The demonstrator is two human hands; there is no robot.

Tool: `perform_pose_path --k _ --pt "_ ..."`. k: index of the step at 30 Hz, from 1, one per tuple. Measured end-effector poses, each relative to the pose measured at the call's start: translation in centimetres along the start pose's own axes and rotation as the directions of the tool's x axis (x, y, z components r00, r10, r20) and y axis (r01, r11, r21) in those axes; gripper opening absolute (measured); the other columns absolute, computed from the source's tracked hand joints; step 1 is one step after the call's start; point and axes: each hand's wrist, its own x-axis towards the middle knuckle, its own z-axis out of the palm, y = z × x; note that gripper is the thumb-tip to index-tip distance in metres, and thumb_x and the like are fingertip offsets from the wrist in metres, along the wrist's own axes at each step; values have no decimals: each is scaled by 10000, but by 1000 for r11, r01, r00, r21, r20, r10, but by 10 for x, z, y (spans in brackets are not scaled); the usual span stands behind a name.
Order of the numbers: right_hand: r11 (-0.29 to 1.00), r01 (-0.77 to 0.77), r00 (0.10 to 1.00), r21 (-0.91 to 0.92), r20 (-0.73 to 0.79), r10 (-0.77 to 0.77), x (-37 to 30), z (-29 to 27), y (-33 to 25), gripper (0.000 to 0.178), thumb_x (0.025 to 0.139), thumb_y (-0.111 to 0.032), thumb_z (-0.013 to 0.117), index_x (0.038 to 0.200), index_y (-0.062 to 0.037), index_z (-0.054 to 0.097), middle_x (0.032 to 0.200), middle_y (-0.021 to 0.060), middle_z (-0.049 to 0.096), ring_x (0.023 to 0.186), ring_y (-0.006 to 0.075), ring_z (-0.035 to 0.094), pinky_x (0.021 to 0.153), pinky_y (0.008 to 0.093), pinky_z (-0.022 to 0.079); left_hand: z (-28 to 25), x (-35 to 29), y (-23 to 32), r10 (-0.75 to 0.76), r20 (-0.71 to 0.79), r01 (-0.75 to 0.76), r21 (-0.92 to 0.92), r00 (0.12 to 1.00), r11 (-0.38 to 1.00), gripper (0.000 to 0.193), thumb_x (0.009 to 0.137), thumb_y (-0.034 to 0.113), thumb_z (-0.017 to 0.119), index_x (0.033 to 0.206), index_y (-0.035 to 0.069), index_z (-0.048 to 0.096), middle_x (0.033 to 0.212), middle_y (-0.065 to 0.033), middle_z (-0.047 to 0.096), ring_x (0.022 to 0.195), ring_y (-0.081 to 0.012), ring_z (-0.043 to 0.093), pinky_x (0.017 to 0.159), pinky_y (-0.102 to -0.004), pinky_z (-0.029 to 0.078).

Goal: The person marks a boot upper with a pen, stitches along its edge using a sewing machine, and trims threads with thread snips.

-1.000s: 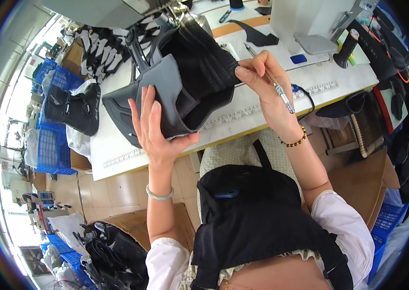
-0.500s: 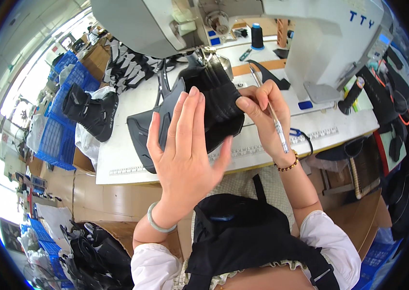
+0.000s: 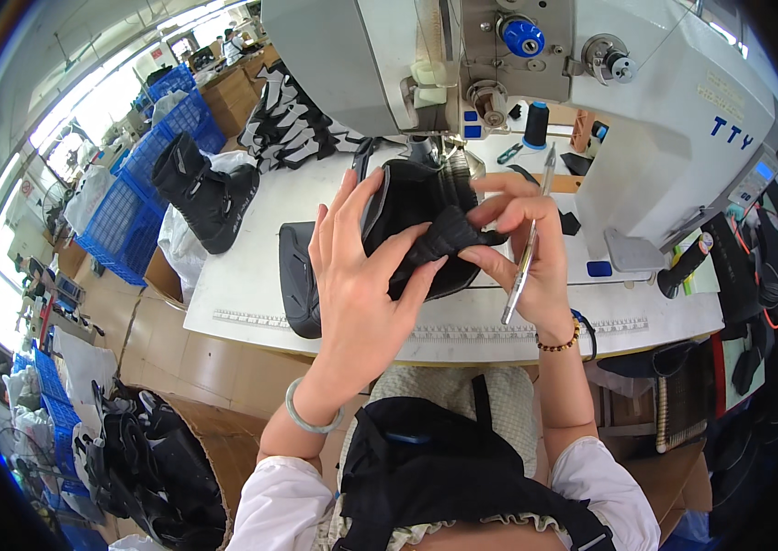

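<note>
A black boot upper [image 3: 299, 275] lies on the white work table under the sewing machine's head, its padded opening turned toward me. My left hand [image 3: 357, 262] is closed on it, fingers over its side and thumb and forefinger pinching a ribbed black fold [image 3: 444, 234]. Pinching the other end of that fold, my right hand [image 3: 536, 243] also holds a slim clear-and-silver pen [image 3: 519, 289] slanted between its fingers. Part of the upper is hidden behind my left hand.
The grey sewing machine [image 3: 683, 119] rises behind the work. A finished black boot [image 3: 205, 193] stands at the left, near blue crates [image 3: 123, 216]. Cut pieces [image 3: 293, 124] are heaped at the back. A thread cone [image 3: 536, 126] and a ruler strip [image 3: 619, 326] are on the table.
My left hand has gone from flat, spread fingers to gripping the upper and its fold. The ribbed fold is now bent up between both hands. My view has shifted.
</note>
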Motion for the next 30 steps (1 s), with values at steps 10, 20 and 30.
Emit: perform_pose_path --k 10,20,30 --pt "995 -39 993 94 115 28 6 -5 20 376 784 46 688 815 -97 342 1029 162 627 965 216 616 975 399 424 0 -7 -3 -16 3 16 -51 1000 999 297 722 124 724 1014 85 685 1369 -153 406 1321 -356 333 1069 -520 239" --pt "985 86 987 147 121 -104 3 0 36 384 785 47 677 791 -115 328 968 142 639 956 222 623 1041 486 385 -4 -20 -1 -138 57 111 343 989 933 276 734 91 690 1002 61 631 1212 -138 532 1180 -308 477 1082 -485 252" --pt "975 55 992 214 98 -77 -2 -9 34 358 790 64 658 760 -111 347 955 144 650 966 236 628 1047 500 371 11 -11 13 32 -5 -31 165 999 986 292 777 152 691 1055 67 672 1334 -164 427 1326 -355 332 1088 -546 177"
